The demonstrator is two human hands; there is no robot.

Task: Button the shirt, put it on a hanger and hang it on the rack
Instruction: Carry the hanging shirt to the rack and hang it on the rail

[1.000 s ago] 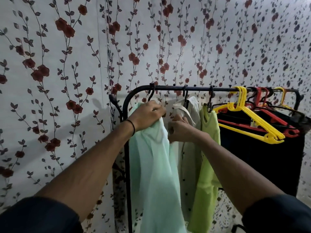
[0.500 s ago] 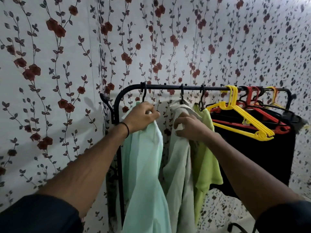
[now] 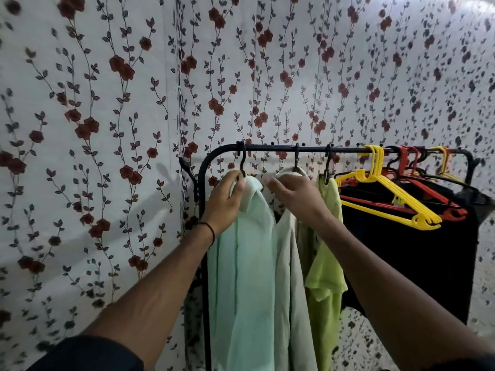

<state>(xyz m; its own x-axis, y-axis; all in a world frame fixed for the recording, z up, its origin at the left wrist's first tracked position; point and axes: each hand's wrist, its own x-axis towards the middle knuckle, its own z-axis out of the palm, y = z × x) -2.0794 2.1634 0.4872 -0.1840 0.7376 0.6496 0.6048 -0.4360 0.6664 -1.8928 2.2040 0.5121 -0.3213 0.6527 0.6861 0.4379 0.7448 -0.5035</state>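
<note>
Floral wallpaper is filling the upper and left parts of the frame, and a black rack (image 3: 308,148) is being shown across the middle right. At the centre, a mint shirt (image 3: 241,263) is hanging by a black hook (image 3: 242,163) from the rail, its collar being gripped by the left hand (image 3: 227,199). The right hand (image 3: 294,194) is being pressed, fingers curled, against the collar of a beige shirt (image 3: 289,263) just beside it; whether cloth is actually being pinched there cannot be told. A lime garment (image 3: 326,250) is hanging next along, with yellow hangers (image 3: 388,199) and red ones further right.

Trouble is judged likely if the collar is tugged sideways: the hook could be lifted off the rail, or the mint shirt could be slid off one hanger shoulder. The neighbouring beige shirt could be dragged along too.

Buttons are not being shown, so whether the shirt is fastened cannot be told. Hanger shoulders are being hidden by cloth, and the hems are being cut off at the bottom edge.
</note>
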